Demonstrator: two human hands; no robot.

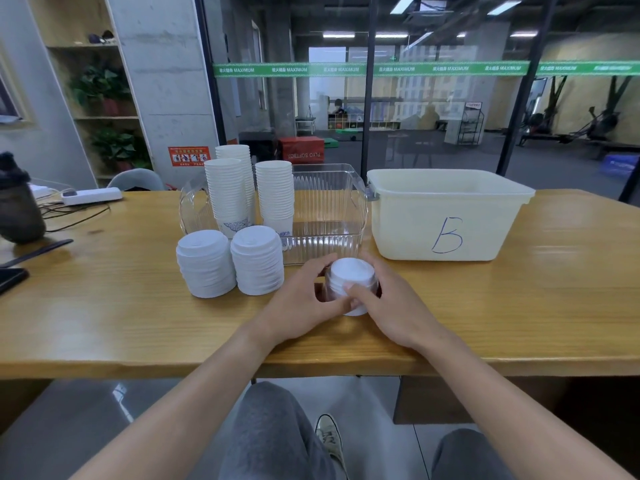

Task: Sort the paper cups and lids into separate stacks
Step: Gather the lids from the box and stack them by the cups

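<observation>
Wooden bench (104,306) seen from above, both forearms reaching in from bottom of frame. Left hand (304,303) and right hand (391,306) cupped round a lidded cup (351,282) near bench centre, just in front of clear plastic bin (329,209). Left hand: fingers wrapped round cup's left side, thumb at front. Right hand: fingers round right side, thumb pressed on lid's front rim. So both holding cup w/ white lid on top; cup wall looks dark/brownish, mostly hidden by fingers. Can't tell if cup base touches bench.

To the left, two lid stacks side by side, touching or nearly: left lid stack (206,265) and right lid stack (258,261), both white, standing on bench. Behind them three tall stacks of white paper cups (227,195), nested mouth-up, blue print on lowest ones; appear to stand in left end of clear plastic bin, exact footing unclear.

Right of clear bin, touching or just beside it, cream tub (446,220) marked "B" in blue pen on front wall.

Far left: dark bottle (17,209), white power strip (91,195) w/ cables, edge of a phone (10,278). Glass wall behind, gym space beyond.
</observation>
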